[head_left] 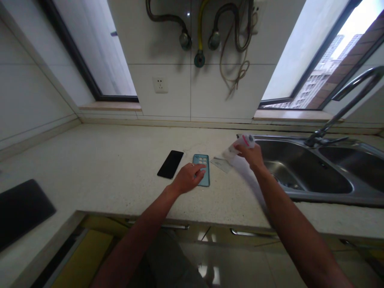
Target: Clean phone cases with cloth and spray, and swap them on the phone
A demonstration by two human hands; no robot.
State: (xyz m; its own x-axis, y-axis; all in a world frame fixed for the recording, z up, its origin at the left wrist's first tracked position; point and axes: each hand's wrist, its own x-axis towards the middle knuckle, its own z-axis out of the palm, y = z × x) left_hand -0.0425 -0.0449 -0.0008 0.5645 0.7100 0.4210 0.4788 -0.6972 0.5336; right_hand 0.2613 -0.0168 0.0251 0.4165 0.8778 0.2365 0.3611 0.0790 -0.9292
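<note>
On the counter lies a light blue phone case (205, 181) with camera cut-outs at its top end. My left hand (187, 178) is over the case, fingers stretched out across it; whether they press on it I cannot tell. A black phone (170, 164) rests to the left of the case. My right hand (253, 155) is closed around a whitish, see-through, tube-like item with a pink band (241, 144), held tilted near the sink's edge. Under it, a small flat clear packet (221, 163) lies right of the case.
A double steel sink (312, 170) with a tall tap (354, 92) is at the right. A dark flat object (25, 210) lies at the far left. Pipes and a socket (160, 85) are on the tiled wall, between two windows. Drawer handles (253, 233) line the counter's front.
</note>
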